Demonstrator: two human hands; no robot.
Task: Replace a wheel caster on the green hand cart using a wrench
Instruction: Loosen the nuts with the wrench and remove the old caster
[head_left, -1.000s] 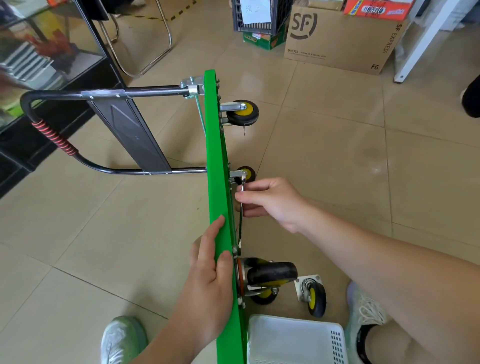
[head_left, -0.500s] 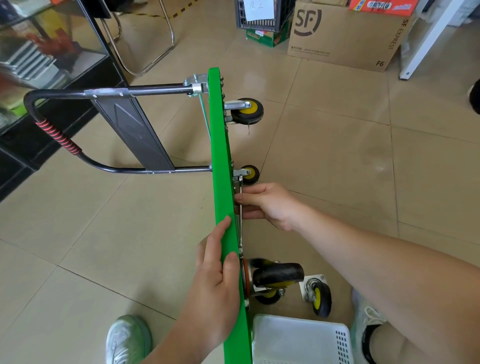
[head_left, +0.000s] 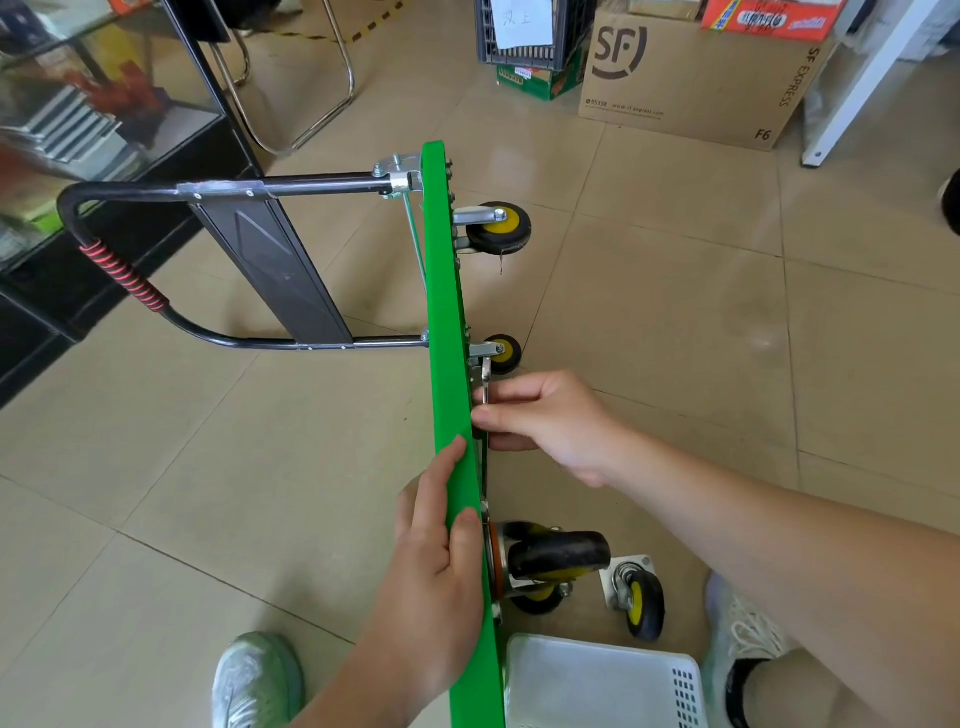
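Both busy: your left hand (head_left: 441, 566) grips the cart (head_left: 448, 312) edge, right hand (head_left: 550, 423) pinches the wrench (head_left: 485, 378) at a caster (head_left: 504, 353) bolt. Likely the bolt-turning step; next, hold the cart steady and swing the wrench.
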